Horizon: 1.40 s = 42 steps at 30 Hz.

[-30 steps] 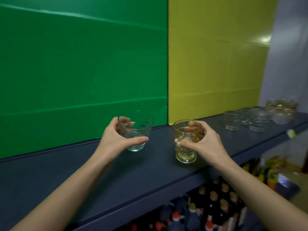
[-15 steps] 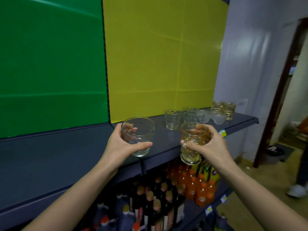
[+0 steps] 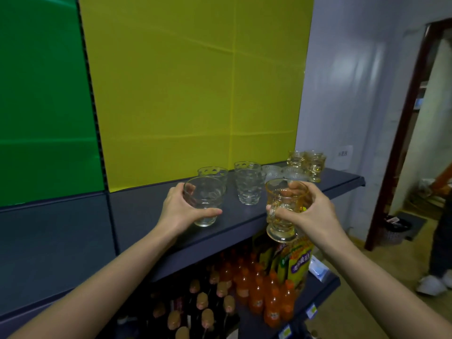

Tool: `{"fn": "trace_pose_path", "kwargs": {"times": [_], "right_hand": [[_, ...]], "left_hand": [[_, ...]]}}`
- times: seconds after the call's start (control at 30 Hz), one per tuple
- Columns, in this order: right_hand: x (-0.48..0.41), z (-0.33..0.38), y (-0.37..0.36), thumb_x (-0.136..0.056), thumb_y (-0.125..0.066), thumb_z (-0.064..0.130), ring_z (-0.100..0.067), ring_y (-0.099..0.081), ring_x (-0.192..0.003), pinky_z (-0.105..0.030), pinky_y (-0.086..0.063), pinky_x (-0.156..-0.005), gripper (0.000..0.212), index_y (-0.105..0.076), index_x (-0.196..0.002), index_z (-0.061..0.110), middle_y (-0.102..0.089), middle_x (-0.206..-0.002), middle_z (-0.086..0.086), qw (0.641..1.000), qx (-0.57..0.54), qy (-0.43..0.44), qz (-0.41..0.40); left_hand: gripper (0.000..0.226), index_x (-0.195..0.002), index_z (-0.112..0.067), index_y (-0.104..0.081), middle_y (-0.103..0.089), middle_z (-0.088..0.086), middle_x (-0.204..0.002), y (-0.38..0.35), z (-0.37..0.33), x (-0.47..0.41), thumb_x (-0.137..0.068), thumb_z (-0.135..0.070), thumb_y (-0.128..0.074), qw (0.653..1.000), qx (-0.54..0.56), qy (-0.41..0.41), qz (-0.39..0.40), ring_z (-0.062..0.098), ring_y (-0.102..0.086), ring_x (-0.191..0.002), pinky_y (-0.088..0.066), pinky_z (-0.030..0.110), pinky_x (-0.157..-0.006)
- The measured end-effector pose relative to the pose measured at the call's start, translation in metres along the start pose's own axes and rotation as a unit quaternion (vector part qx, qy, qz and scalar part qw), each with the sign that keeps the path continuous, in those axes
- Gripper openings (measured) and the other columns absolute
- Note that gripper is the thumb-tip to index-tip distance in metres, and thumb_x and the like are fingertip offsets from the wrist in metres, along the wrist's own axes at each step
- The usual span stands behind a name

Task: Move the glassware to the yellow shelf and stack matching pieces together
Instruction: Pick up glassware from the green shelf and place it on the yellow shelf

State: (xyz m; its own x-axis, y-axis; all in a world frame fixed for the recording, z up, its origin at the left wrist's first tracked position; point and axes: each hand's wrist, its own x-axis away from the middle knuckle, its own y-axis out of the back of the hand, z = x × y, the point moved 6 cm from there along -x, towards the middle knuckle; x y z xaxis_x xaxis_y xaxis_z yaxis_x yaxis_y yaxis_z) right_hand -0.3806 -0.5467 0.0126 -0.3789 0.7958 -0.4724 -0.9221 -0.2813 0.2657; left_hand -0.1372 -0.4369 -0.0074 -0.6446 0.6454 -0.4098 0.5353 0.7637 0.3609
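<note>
My left hand (image 3: 179, 211) grips a clear tumbler (image 3: 205, 201) held just above the dark shelf (image 3: 146, 216) in front of the yellow back panel (image 3: 195, 94). My right hand (image 3: 309, 214) holds an amber footed mug (image 3: 283, 209) by its body, out past the shelf's front edge. On the yellow section stand clear dotted tumblers (image 3: 248, 184), one of them (image 3: 215, 172) behind my held glass, then small clear ribbed bowls (image 3: 281, 171) and amber footed mugs (image 3: 310, 163) at the far right end.
A green panel (image 3: 44, 94) backs the shelf section to the left. Below, a lower shelf holds orange soda bottles (image 3: 256, 287) and dark capped bottles (image 3: 203, 307). A doorway (image 3: 415, 143) and another person's leg and shoe (image 3: 437, 270) are at the right.
The view has swung right and closer to the yellow section. Both hands carried their glasses rightward along the shelf; the glassware on the shelf now appears nearer.
</note>
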Motion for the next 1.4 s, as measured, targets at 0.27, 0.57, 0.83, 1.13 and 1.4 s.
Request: {"fn": "trace_pose_path", "kwargs": {"times": [0.27, 0.57, 0.83, 1.13, 1.4], "right_hand": [[-0.071, -0.044, 0.016, -0.056, -0.087, 0.016, -0.011, -0.062, -0.1, -0.027, -0.049, -0.09, 0.064, -0.056, -0.111, 0.02, -0.063, -0.105, 0.011, 1.0, -0.007, 0.01, 0.024], [-0.117, -0.076, 0.011, -0.057, -0.087, 0.015, -0.01, -0.063, -0.099, -0.022, -0.049, -0.083, 0.061, -0.056, -0.11, 0.02, -0.065, -0.106, 0.007, 0.997, -0.052, 0.005, 0.059], [-0.151, -0.095, 0.022, -0.054, -0.087, 0.02, -0.008, -0.061, -0.1, -0.024, -0.048, -0.087, 0.062, -0.056, -0.107, 0.022, -0.063, -0.104, 0.011, 0.991, -0.091, 0.018, 0.093], [-0.205, -0.134, 0.076, -0.053, -0.088, 0.017, -0.005, -0.061, -0.098, -0.022, -0.049, -0.087, 0.057, -0.056, -0.1, 0.026, -0.064, -0.099, 0.012, 0.983, -0.101, 0.051, 0.142], [-0.267, -0.176, 0.145, -0.053, -0.088, 0.019, -0.003, -0.062, -0.097, -0.019, -0.048, -0.084, 0.062, -0.057, -0.107, 0.021, -0.065, -0.105, 0.01, 0.983, -0.088, 0.061, 0.152]], "left_hand": [[0.086, -0.097, -0.017, -0.054, -0.057, 0.005, -0.109, -0.036, 0.013, -0.038, -0.026, -0.053, -0.084, 0.998, -0.04, 0.038, -0.017, 0.02, -0.057, -0.096, -0.043, 0.029, -0.082], [0.073, -0.111, -0.016, -0.046, -0.057, -0.01, -0.099, -0.058, 0.006, -0.041, -0.052, -0.031, -0.086, 0.999, -0.026, 0.039, -0.02, 0.007, -0.055, -0.089, -0.041, 0.017, -0.072], [0.117, -0.137, -0.011, -0.022, -0.036, 0.005, -0.139, -0.068, -0.021, -0.033, -0.047, -0.059, -0.078, 0.982, -0.182, -0.034, -0.035, 0.017, -0.035, -0.129, -0.027, 0.03, -0.109], [0.069, -0.12, -0.009, -0.046, -0.052, 0.011, -0.122, -0.126, -0.104, -0.03, -0.071, -0.057, -0.049, 0.896, -0.37, -0.198, -0.146, 0.022, -0.041, -0.115, -0.028, 0.027, -0.099], [0.047, -0.106, -0.019, -0.052, -0.058, -0.004, -0.107, -0.25, -0.139, -0.055, -0.075, -0.054, -0.048, 0.91, -0.345, -0.209, -0.099, 0.012, -0.049, -0.103, -0.036, 0.023, -0.085]]}}
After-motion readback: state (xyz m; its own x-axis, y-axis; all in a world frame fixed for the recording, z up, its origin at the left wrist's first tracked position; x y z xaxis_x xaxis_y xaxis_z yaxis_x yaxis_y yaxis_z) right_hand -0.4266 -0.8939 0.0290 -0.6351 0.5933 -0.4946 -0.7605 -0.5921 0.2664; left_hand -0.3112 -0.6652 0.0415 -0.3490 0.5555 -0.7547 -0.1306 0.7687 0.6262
